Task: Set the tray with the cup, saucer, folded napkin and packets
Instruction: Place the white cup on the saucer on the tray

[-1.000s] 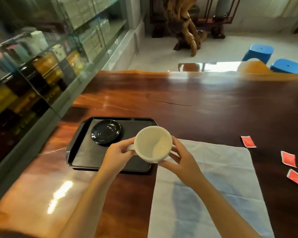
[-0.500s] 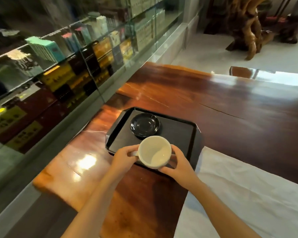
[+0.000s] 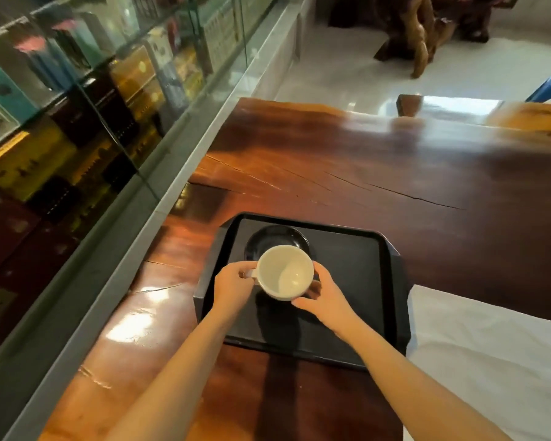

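We hold the cup (image 3: 285, 272) clamped in both hands, the saucer (image 3: 275, 238) just at twelve o'clock.

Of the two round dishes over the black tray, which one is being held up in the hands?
The white ceramic cup, gripped by the left hand at its handle and the right hand; the black saucer lies untouched on the tray.

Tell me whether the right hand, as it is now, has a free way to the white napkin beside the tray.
Probably not yet: the right hand and left hand both hold the cup over the tray. Nothing blocks the napkin; the hand must let go first.
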`<state>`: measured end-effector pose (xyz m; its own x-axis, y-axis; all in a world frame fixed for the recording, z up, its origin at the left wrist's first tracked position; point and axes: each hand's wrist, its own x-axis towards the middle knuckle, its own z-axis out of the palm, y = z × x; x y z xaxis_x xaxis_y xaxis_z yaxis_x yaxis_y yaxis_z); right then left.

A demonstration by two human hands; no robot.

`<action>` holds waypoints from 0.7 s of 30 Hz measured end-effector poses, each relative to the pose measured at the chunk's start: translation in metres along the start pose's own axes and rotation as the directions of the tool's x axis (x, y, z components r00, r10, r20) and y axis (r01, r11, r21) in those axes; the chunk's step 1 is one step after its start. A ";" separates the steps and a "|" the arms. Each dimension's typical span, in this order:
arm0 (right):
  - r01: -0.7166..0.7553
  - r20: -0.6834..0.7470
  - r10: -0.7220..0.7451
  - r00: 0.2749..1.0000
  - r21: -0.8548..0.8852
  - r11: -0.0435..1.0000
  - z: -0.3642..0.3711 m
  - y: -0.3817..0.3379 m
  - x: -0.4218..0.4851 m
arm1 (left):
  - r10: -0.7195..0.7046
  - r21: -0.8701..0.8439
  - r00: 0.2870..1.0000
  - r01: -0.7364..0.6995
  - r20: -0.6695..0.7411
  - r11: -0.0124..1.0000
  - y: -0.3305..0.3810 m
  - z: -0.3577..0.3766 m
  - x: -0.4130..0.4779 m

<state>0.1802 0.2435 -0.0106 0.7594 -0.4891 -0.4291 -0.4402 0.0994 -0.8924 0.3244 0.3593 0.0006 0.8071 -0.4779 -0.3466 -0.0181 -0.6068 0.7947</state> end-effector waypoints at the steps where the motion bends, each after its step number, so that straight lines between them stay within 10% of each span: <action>1: -0.014 -0.007 0.014 1.000 0.017 1.000 0.002 -0.001 0.009 | 0.005 -0.006 1.000 -0.005 0.003 1.000 0.001 0.000 0.009; 21: -0.102 -0.176 0.121 0.977 0.114 0.988 0.017 0.003 0.075 | 0.073 0.101 0.997 -0.074 0.014 0.992 0.003 0.009 0.082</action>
<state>0.2442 0.2223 -0.0481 0.6041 -0.6180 -0.5030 -0.4581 0.2471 -0.8538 0.3853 0.3125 -0.0298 0.7951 -0.5299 -0.2951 -0.1368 -0.6307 0.7639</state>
